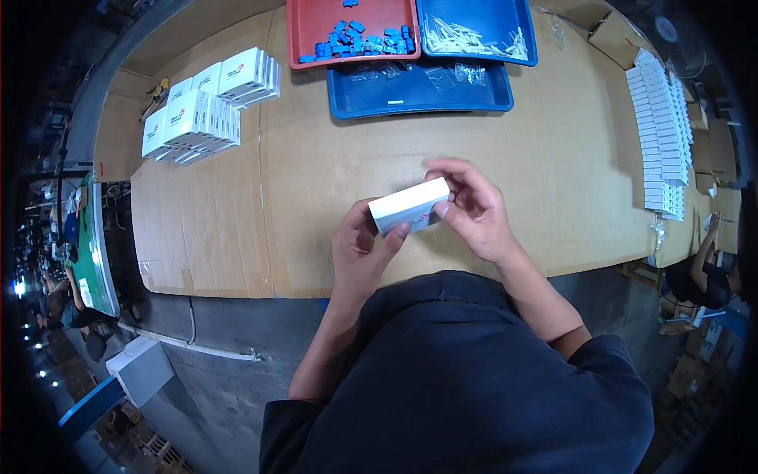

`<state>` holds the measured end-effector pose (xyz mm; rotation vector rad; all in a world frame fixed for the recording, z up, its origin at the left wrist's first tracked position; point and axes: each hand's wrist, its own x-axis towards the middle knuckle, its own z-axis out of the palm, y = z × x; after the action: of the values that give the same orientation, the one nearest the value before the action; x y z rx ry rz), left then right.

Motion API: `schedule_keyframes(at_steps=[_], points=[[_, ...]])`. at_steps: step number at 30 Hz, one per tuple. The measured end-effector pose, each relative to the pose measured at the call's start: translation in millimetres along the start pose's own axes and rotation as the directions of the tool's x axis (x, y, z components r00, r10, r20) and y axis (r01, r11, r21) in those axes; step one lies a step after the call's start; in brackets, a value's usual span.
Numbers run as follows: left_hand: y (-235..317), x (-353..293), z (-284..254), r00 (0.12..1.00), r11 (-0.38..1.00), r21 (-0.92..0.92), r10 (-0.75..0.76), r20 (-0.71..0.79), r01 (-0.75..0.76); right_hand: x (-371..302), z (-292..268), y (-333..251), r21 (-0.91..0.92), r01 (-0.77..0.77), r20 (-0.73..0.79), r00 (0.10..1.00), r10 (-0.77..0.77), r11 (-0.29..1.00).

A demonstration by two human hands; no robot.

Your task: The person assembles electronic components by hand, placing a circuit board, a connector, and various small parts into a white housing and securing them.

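Note:
A small white box (409, 204) is held between both hands just above the near edge of the cardboard-covered table (316, 174). My left hand (362, 251) grips its left end from below, thumb on the front face. My right hand (467, 207) holds its right end, fingers curled over the top.
Stacks of white boxes (207, 103) stand at the far left. A long row of white boxes (659, 134) runs along the right side. A red tray (351, 31) holds blue parts, a blue tray (478, 31) holds white parts, another blue tray (418, 88) holds clear bags. A person (703, 272) sits at right.

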<state>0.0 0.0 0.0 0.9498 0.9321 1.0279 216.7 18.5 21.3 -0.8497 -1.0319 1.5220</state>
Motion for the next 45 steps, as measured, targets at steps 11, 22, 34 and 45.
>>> schedule_keyframes(at_steps=[11,22,34,45], points=[[28,2,-2,0.992,0.938,0.323,0.118,0.050,-0.128,7,14,-4,-0.447,0.233,0.251,0.959,-0.129,0.863],[16,0,10,0.992,0.991,0.027,0.129,0.019,-0.129,-3,6,7,0.085,0.032,-0.057,0.998,-0.027,0.996],[11,-2,2,0.963,0.925,0.270,0.268,0.037,-0.268,0,1,-6,-0.181,0.064,0.177,0.984,-0.032,0.981],[10,-5,17,0.976,0.974,0.075,0.216,-0.027,-0.214,-10,14,2,-0.156,0.139,0.033,0.990,-0.135,0.978]])
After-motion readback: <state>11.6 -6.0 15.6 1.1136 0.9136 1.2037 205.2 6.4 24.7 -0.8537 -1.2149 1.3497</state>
